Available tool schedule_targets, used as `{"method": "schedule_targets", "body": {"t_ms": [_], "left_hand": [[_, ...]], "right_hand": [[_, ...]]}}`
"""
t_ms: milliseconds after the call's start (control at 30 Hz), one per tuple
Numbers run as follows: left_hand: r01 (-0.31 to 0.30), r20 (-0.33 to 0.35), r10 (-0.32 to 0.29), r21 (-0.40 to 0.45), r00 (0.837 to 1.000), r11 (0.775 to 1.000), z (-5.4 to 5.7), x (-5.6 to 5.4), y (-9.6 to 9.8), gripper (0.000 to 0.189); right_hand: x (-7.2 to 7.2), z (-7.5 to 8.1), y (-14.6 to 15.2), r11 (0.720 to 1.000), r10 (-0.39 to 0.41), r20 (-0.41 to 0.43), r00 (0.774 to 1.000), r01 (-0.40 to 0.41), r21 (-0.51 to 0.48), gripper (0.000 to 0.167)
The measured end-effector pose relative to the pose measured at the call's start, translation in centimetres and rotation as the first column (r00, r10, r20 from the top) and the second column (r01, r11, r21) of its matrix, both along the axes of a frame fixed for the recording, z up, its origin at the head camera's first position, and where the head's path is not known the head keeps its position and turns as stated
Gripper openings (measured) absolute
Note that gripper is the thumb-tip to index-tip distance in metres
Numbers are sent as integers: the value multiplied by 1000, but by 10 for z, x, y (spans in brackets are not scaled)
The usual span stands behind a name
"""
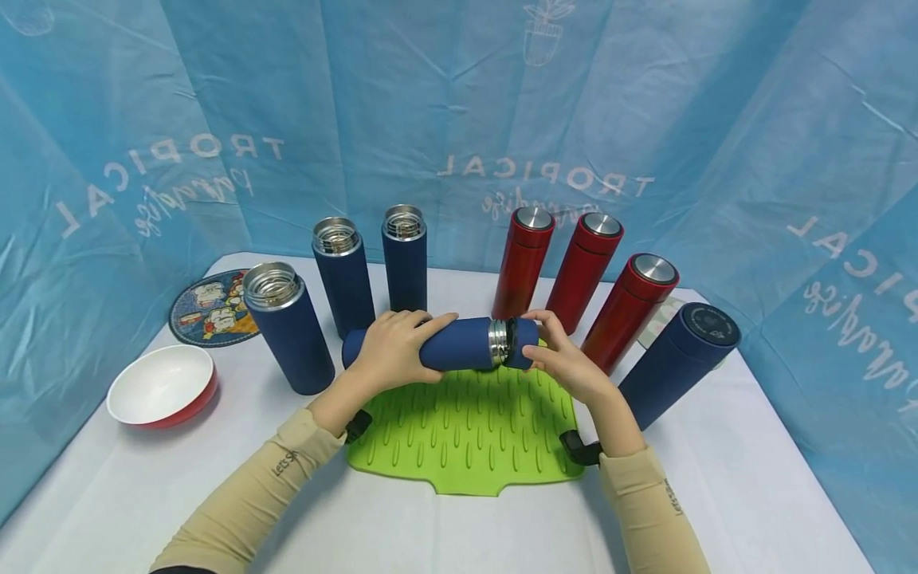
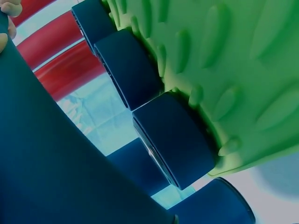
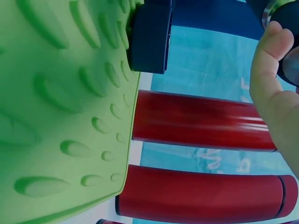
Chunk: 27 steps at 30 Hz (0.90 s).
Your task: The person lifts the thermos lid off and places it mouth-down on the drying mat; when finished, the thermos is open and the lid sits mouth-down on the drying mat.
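My left hand [image 1: 394,351] grips a dark blue thermos flask [image 1: 459,344] by its body, lying level in the air above a green ribbed mat [image 1: 459,434]. At the flask's steel mouth, my right hand [image 1: 570,363] pinches a blue cap [image 1: 522,343] between thumb and fingers. The cap looks slightly apart from the rim, its dark inside facing the mouth. Three more blue caps [image 2: 173,140] stand along the mat's far edge in the left wrist view; the held flask mostly hides them from the head view.
Three open blue flasks [image 1: 290,335] stand back left, three red capped flasks [image 1: 584,271] back right. A capped blue flask [image 1: 677,363] is by my right forearm. At the left are a red-and-white bowl [image 1: 161,387] and a round patterned mat [image 1: 215,311]. A blue curtain [image 1: 445,119] hangs behind.
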<state>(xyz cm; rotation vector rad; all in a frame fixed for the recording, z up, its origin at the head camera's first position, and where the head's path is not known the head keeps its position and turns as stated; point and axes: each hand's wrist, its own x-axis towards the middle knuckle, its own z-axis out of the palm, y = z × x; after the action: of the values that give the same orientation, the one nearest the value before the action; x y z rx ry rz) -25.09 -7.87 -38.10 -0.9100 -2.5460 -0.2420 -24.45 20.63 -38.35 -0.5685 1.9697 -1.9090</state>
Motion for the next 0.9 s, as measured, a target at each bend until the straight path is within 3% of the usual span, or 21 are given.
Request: {"method": "schedule_targets", "body": {"t_ms": [333, 600, 767, 900], "left_hand": [[22, 128, -31, 68, 991, 997, 4, 0, 2, 83], [52, 254, -81, 117, 964, 992, 8, -3, 0, 81], [41, 367, -93, 146, 925, 988, 9, -3, -2, 82], [-18, 440, -66, 184, 896, 983, 8, -3, -5, 84]], "right_hand": [[-4, -5, 8, 993, 60, -102, 993, -70, -98, 47], [-2, -4, 9, 982, 90, -143, 986, -111, -150, 49], [-1, 0, 14, 987, 90, -170, 981, -110, -113, 50], [-1, 4, 21, 995, 27, -153, 988, -41, -90, 51]]}}
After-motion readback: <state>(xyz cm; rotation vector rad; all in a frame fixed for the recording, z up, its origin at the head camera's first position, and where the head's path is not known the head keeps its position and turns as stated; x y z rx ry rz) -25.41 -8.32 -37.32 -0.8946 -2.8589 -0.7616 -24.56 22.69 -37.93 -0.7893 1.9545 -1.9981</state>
